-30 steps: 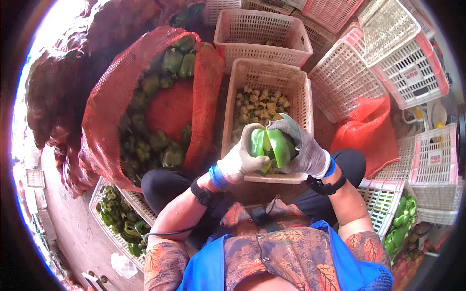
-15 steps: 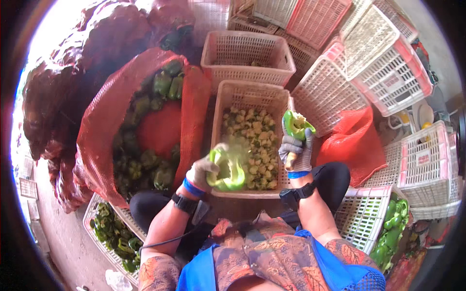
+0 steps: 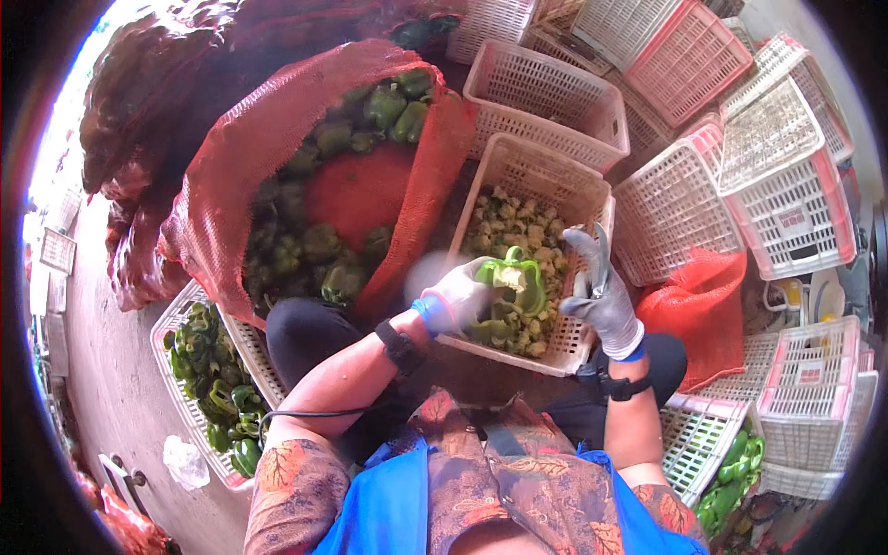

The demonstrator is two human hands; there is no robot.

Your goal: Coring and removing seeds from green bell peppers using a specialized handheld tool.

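Observation:
My left hand (image 3: 458, 294), in a pale glove, grips a cut green bell pepper (image 3: 529, 287) whose pale core shows. Another green piece shows just below it; whether the hand holds it I cannot tell. Both hands are over a crate (image 3: 532, 162) of pale green pepper cores (image 3: 511, 222). To the right is my right hand (image 3: 610, 310), in a grey-fingered glove, its thumb and forefinger apart. A thin grey strip like a knife blade (image 3: 602, 250) rises from it; the handle is hidden.
At left stands a red mesh sack (image 3: 222, 176) of whole green peppers. A crate of green pepper pieces (image 3: 213, 375) is beside my left leg, another (image 3: 731, 476) at lower right. A red bag (image 3: 698, 314) and stacked crates (image 3: 786, 199) line the right.
The view has shifted, so the scene sits further right. The pepper half that was in my right hand has left it. My left hand has come in over the crate with a cored-side pepper piece showing.

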